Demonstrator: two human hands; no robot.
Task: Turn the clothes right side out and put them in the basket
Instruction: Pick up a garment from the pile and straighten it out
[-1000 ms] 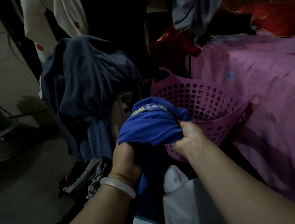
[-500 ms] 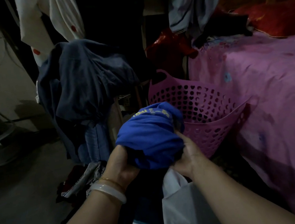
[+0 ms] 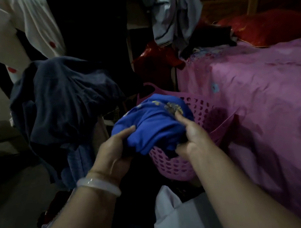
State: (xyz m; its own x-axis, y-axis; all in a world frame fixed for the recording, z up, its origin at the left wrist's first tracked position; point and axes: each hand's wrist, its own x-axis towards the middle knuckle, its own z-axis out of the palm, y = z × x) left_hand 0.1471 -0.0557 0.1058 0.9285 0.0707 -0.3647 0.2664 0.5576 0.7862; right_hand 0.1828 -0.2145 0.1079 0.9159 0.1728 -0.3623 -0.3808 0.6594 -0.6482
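**Both hands closed, arms reaching forward**

Two bare forearms stretch forward from the lower edge of the view, converging toward the middle. The left hand [image 3: 115, 150] is curled shut, thumb on top and pointing right, knuckles down; a pale bangle and a thin band circle its wrist. The right hand [image 3: 192, 137] is clenched too, thumb raised forward, fingers folded under, wrist bare.
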